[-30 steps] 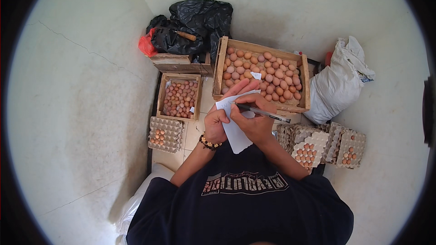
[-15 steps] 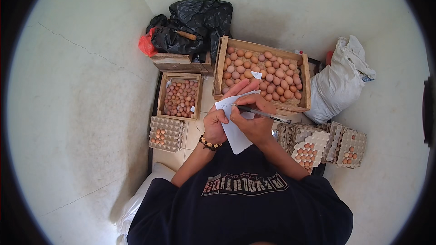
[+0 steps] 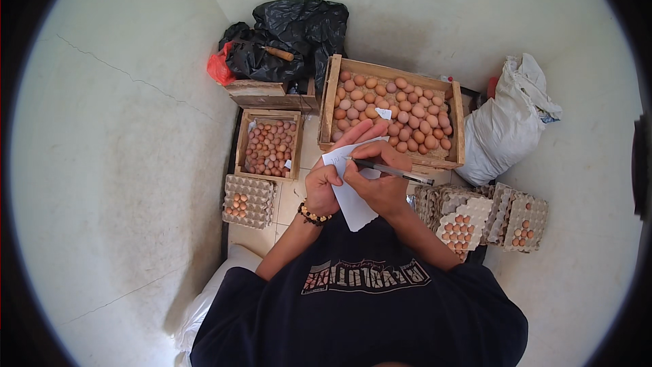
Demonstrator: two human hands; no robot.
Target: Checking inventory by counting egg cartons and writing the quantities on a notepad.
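Observation:
My left hand (image 3: 324, 187) holds a white slip of paper (image 3: 353, 204), with its thumb along the left edge and its fingers stretched behind it. My right hand (image 3: 377, 187) grips a black-and-clear pen (image 3: 414, 177), its tip on the upper part of the paper beside some handwriting. Just beyond my hands is a wooden crate (image 3: 456, 122) of brown eggs (image 3: 424, 122) with a small white slip among them. A smaller wooden crate (image 3: 296, 136) of eggs stands to the left.
Black plastic bags (image 3: 299, 20) and a red bag (image 3: 219, 68) lie on a wooden box (image 3: 272, 95) at back left. A white sack (image 3: 499, 136) leans right. Egg trays stand low left (image 3: 258, 187) and in stacks right (image 3: 530, 211). Walls surround these; a pale sack (image 3: 210, 306) lies lower left.
My hands, the paper and the pen have stayed in nearly the same place, with only very slight movement of the pen and fingers.

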